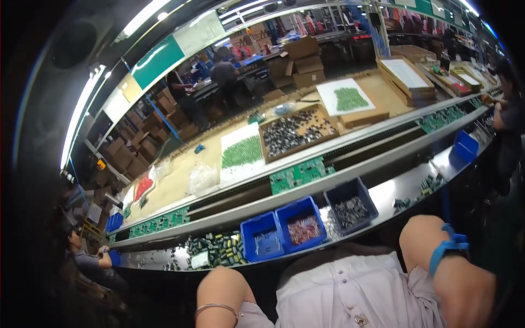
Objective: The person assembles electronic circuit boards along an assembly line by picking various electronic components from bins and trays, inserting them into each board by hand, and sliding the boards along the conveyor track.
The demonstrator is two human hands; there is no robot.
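My left hand shows only as a rounded back above a thin metal bracelet, low at the bench's near edge. My right hand is likewise a rounded shape past a blue wrist strap. Both sets of fingers are tucked out of sight against my white garment, so I cannot tell what they hold. Nearest ahead are two blue bins and a darker bin of small parts. A green circuit board lies on the conveyor beyond them.
A heap of cylindrical components lies left of the bins. Across the conveyor are a cardboard tray of dark parts and a white sheet with green parts. Another blue bin stands right. Co-workers sit far left and far right.
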